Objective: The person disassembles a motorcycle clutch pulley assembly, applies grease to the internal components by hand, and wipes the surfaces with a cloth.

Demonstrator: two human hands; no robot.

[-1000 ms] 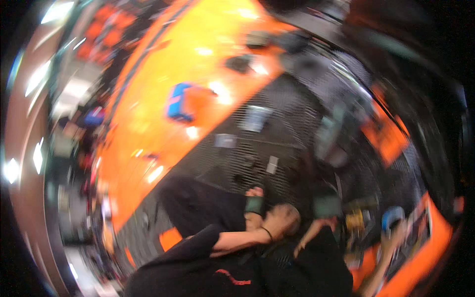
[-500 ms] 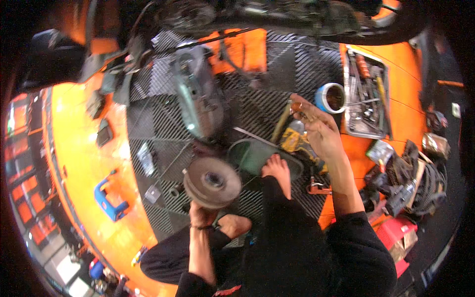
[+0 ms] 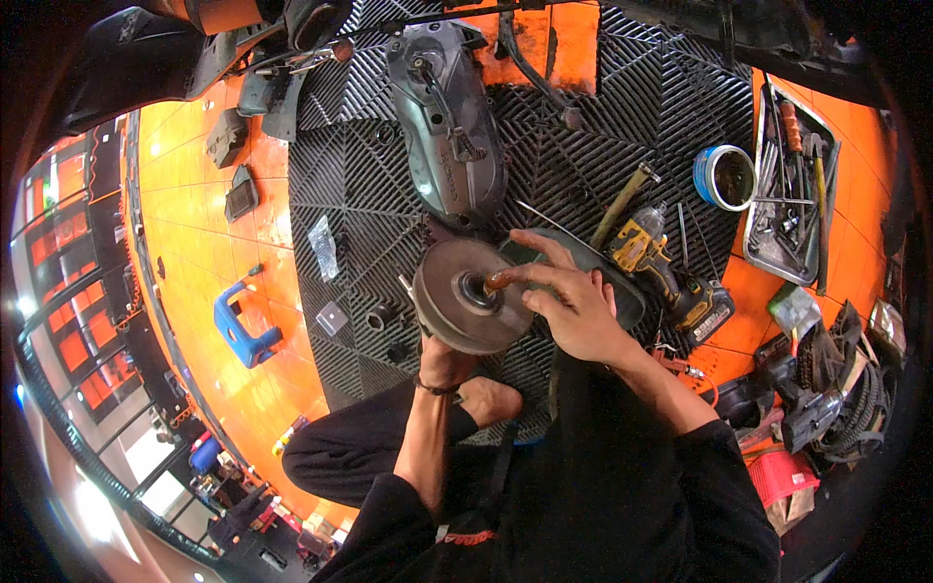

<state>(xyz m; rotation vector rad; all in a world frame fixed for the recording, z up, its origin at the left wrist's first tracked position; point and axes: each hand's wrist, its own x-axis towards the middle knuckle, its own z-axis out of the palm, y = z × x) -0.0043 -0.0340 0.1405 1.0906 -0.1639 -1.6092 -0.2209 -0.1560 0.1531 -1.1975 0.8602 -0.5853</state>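
Observation:
A round grey metal pulley (image 3: pixel 449 309), made of two stacked discs with a dark central hub, is held up in front of me. My left hand (image 3: pixel 445 363) grips it from below, its fingers partly hidden behind the discs. My right hand (image 3: pixel 581 316) has its fingers spread. One fingertip, smeared with brown grease (image 3: pixel 496 281), reaches to the pulley's hub, and a higher finger extends over the disc's edge. To the right stands a blue-and-white tub (image 3: pixel 725 178) with dark brown contents.
A grey engine cover (image 3: pixel 452 155) lies on the black ribbed mat (image 3: pixel 335 228). At right are a yellow cordless impact wrench (image 3: pixel 649 248), a hammer (image 3: pixel 622 206) and a metal tool tray (image 3: pixel 792 248). A blue C-shaped tool (image 3: pixel 243 330) rests on the orange floor to the left.
My right hand has come from near the tub leftward and down to the pulley's hub. The pulley has risen slightly to the right in my left hand.

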